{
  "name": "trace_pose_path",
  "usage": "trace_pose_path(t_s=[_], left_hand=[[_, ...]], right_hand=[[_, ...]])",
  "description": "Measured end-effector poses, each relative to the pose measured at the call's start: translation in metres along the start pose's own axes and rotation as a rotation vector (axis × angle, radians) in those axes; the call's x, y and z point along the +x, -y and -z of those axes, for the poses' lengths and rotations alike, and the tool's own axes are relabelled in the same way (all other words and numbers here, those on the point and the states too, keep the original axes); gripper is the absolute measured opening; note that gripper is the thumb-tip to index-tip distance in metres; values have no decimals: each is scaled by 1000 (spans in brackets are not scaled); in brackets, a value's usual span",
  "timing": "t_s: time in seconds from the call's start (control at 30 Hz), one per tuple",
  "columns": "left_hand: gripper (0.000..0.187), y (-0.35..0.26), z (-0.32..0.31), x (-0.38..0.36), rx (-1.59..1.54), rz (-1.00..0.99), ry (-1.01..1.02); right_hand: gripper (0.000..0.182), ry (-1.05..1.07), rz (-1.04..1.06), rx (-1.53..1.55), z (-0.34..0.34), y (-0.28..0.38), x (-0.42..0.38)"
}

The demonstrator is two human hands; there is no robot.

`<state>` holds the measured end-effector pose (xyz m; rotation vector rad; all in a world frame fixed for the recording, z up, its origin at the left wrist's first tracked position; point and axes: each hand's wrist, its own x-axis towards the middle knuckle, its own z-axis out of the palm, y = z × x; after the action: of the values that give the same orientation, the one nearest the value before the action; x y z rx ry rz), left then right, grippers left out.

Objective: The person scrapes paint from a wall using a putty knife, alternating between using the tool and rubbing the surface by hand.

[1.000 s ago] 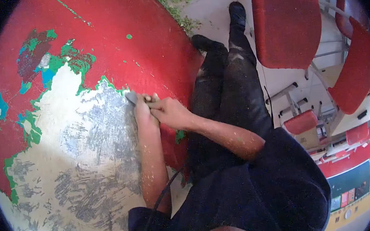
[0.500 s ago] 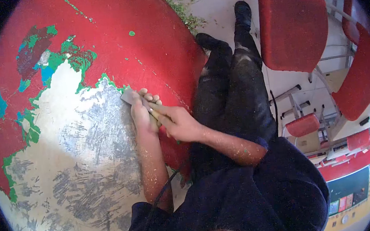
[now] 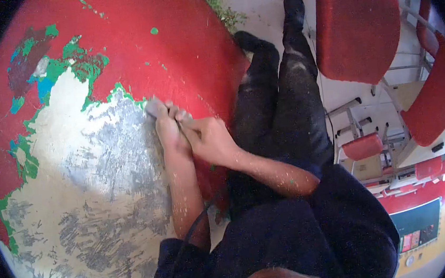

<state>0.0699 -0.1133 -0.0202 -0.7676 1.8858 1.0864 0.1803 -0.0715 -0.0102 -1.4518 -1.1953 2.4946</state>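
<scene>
A paint scraper (image 3: 152, 107) has its metal blade against the painted wall, where red and green paint meets the bared patch. My left hand (image 3: 168, 127) is closed around the scraper near its blade, fingers curled over it. Just behind it, my right hand (image 3: 213, 141) is wrapped around the handle, which is mostly hidden by both hands. Red paint (image 3: 177, 47) still covers the wall beyond the blade, edged by a jagged green line. On the near side, the scraped patch (image 3: 113, 164) is whitish with grey streaks. Pale flecks dot both forearms.
Paint chips (image 3: 221, 6) lie along the floor by the wall's foot. A red-backed chair (image 3: 358, 29) stands close to my legs, with more chairs and desks behind it. A green board (image 3: 419, 222) hangs on the far wall. A dark cord passes by my left arm.
The view has shifted slightly, so the wall sits a little further left and up. The scraper blade has moved a short way along the paint edge, with both hands still on it.
</scene>
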Motion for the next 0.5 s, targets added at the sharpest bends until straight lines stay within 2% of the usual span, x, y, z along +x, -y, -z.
trace_pose_path(t_s=[0.07,0.13,0.17,0.27,0.33,0.4,0.43,0.5], left_hand=[[28,2,5,13,-31,8,1],[29,-5,0,18,11,-8,-1],[31,-11,1,27,11,-24,76],[31,-5,-5,7,89,1,-96],[31,0,-8,3,18,10,-98],[32,3,6,16,48,-6,-99],[32,2,11,25,7,-21,6],[31,7,18,18,14,-14,-43]], right_hand=[[16,83,-36,13,6,0,-1],[18,13,2,18,-7,-9,13],[19,8,-11,20,-9,-9,19],[20,46,-23,94,-3,-6,11],[21,33,32,76,-1,-13,-2],[20,129,-82,98,-1,-16,10],[21,164,-123,131,-1,-14,17],[22,241,-203,186,5,-6,15]])
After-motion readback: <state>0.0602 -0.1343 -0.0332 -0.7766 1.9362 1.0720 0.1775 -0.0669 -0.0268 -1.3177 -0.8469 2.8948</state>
